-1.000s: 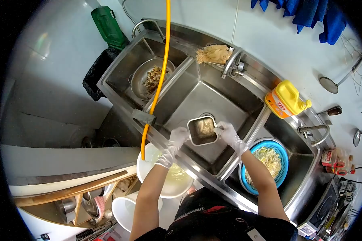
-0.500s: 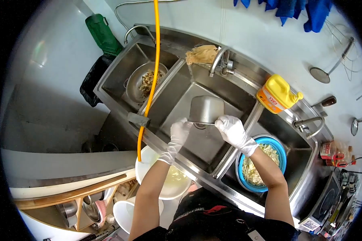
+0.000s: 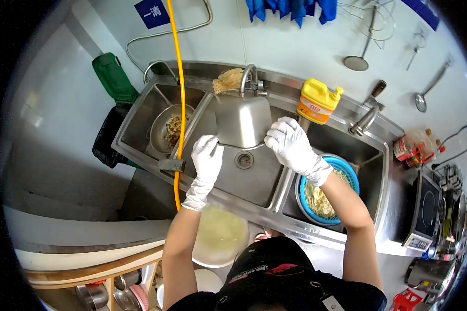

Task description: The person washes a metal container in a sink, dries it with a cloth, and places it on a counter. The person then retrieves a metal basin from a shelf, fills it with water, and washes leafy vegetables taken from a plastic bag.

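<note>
Basically, steel container [image 3: 244, 122] is held up over mid basin [image 3: 259, 184], tipped w/ its outer side showing & inside hidden from view. White-gloved L hand [image 3: 206, 158] has its fingers pinching the rim at the L corner; R hand [image 3: 291, 147], also gloved, pinches the rim on the R w/ fingers bent. Drain [image 3: 244, 160] shows just below the rim, closer to the person. Behind container: tap [image 3: 249, 75] & tan cloth [image 3: 227, 81]. Yellow jug [image 3: 318, 101] stands on the divider side, R of container. R basin [image 3: 366, 155] has blue colander [image 3: 352, 180] w/ pale shredded veg [image 3: 316, 199], partly hidden by R forearm. L basin [image 3: 135, 129] holds round pan [image 3: 158, 127] w/ brownish scraps [image 3: 174, 129]; yellow hose [image 3: 180, 88] hangs across it. Lower down, near L forearm, tub w/ cloudy liquid [image 3: 220, 228].
</note>
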Demonstrator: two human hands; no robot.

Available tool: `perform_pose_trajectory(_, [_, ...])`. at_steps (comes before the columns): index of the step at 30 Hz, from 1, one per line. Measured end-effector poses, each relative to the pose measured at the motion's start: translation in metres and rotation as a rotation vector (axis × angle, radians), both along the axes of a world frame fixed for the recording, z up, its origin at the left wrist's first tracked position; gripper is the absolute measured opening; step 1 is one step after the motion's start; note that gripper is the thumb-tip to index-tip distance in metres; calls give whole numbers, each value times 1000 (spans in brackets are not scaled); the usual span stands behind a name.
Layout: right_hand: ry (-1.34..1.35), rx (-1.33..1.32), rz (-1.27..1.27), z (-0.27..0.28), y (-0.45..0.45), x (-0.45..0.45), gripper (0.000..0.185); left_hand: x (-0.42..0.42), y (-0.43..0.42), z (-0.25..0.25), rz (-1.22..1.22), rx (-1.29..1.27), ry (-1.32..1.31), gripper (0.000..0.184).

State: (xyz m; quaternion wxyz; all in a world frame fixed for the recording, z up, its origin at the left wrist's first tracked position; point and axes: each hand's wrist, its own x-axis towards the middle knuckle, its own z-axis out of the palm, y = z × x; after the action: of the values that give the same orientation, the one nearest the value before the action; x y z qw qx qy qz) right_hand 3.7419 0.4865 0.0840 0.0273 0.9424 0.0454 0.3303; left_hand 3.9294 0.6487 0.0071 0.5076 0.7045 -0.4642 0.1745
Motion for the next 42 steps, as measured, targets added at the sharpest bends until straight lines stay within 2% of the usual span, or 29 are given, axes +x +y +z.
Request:
perform_pose_trajectory(1, [-5, -117, -47, 7, 6, -5, 14, -4, 3, 9, -4, -6, -16, 16])
perform_pose_trajectory(7, [-110, -156, -93, 27, 41, -32, 16, -21, 28, 48, -58, -58, -178, 15])
perform_pose_trajectory(11, [-130, -208, -113, 50, 55, -47, 16, -27, 44, 78, -48, -9, -395, 16])
perform_pose_trajectory(15, [-304, -300, -152, 89, 73, -60, 13, -40, 51, 127, -37, -205, -540, 15])
perform_pose_trajectory(16, [-270, -259, -164, 90, 78, -65, 12, -45, 54, 133, -31, -199, -560, 15])
perform_pose_trajectory(18, [-275, -232, -140, 72, 78, -65, 10, -42, 47, 116, -25, -199, -549, 17])
perform_pose_trajectory(19, [-144, -162, -127, 54, 76, -62, 8, -40, 44, 103, -26, -196, -542, 17])
perform_pose_trajectory(21, [5, -127, -205, 8, 65, -58, 6, -40, 42, 75, -95, -23, -543, 17])
perform_pose_trajectory(23, [-17, -72, -232, -3, 68, -64, 6, -43, 37, 56, -125, -8, -496, 16])
perform_pose_trajectory(26, [-138, 77, -271, -6, 75, -68, 7, -54, 30, 60, -72, -23, -404, 14])
perform_pose_trajectory(29, [-162, 283, -363, -15, 74, -63, 8, -57, 17, 66, -144, 11, -141, 12])
perform_pose_trajectory(31, [-244, 448, -356, -16, 75, -60, 8, -45, 4, 56, -269, 71, 269, 13])
perform_pose_trajectory(32, [-276, 438, -349, -20, 73, -58, 6, -41, 0, 54, -290, 74, 192, 12])
perform_pose_trajectory(33, [-306, 426, -352, -26, 70, -58, 5, -33, 1, 54, -311, 199, 180, 10])
perform_pose_trajectory(34, [-308, 483, -312, -28, 72, -58, 6, -34, 4, 53, -356, 166, 187, 8])
perform_pose_trajectory(35, [-317, 535, -301, -31, 75, -60, 8, -46, 13, 63, -291, 179, 105, 10])
perform_pose_trajectory(36, [-244, 662, -266, -38, 76, -63, 19, -47, 13, 62, -292, 162, 87, 11])
perform_pose_trajectory(37, [-253, 683, -320, -36, 84, -67, 18, -56, 16, 67, -263, 190, 214, 14])
perform_pose_trajectory(39, [-308, 670, -475, -37, 103, -88, 26, -53, 16, 59, -170, 169, 94, 17])
perform_pose_trajectory(40, [-243, 762, -533, -38, 114, -97, 28, -39, 14, 50, -96, 138, 15, 17])
perform_pose_trajectory(41, [-262, 829, -547, -68, 114, -85, 25, -33, 13, 48, -37, 158, -69, 17])
perform_pose_trajectory(42, [-102, 920, -570, -78, 120, -91, 22, -9, 8, 32, -44, 165, -118, 18])
